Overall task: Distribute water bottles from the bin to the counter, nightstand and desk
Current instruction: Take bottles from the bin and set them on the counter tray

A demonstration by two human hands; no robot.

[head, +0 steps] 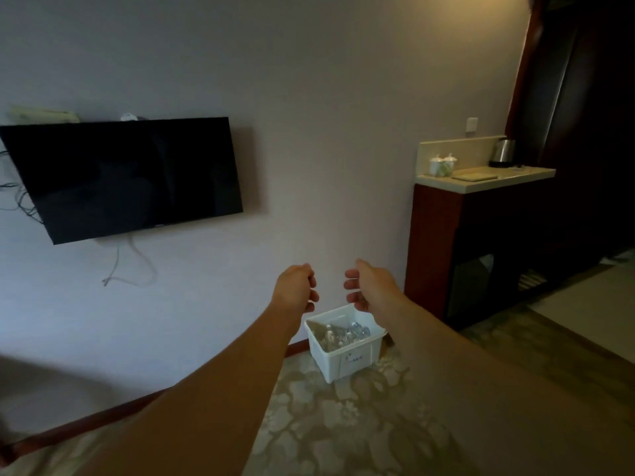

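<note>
A white plastic bin (347,360) stands on the patterned carpet against the wall, with several clear water bottles (343,333) lying inside it. Both my arms reach out in front of me above the bin. My left hand (297,281) has its fingers curled loosely and holds nothing. My right hand (364,285) is just right of it, fingers bent and apart, also holding nothing. The pale counter (481,180) tops a dark wooden cabinet at the right. No nightstand or desk is in view.
A black TV (123,176) hangs on the wall at left with loose cables under it. On the counter stand two lidded cups (442,165), a tray (476,175) and a steel kettle (503,152). A dark doorway opens at far right.
</note>
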